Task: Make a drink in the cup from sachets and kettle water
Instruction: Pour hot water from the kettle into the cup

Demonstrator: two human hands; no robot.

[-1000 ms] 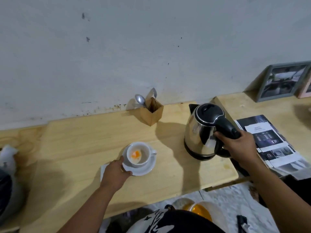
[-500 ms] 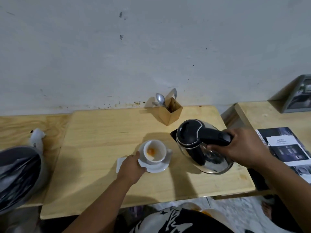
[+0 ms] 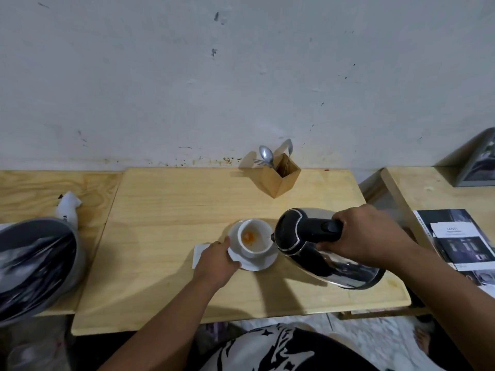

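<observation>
A white cup (image 3: 254,238) with orange powder at its bottom stands on a white saucer (image 3: 263,261) in the middle of the wooden table (image 3: 171,210). My left hand (image 3: 217,261) grips the saucer's left rim. My right hand (image 3: 367,236) holds the black handle of a steel kettle (image 3: 321,253), which is lifted and tilted left with its spout at the cup's right rim. A thin stream seems to reach the cup. A white sachet (image 3: 199,254) lies flat partly under my left hand.
A wooden holder (image 3: 281,176) with a spoon and fork stands at the back by the wall. A dark shiny bag (image 3: 34,263) sits at the left. Magazines (image 3: 460,236) and a picture frame (image 3: 479,162) lie on the right table.
The kettle has come off the table, moved left and tipped toward the cup. My left hand has stayed on the saucer. The view has shifted.
</observation>
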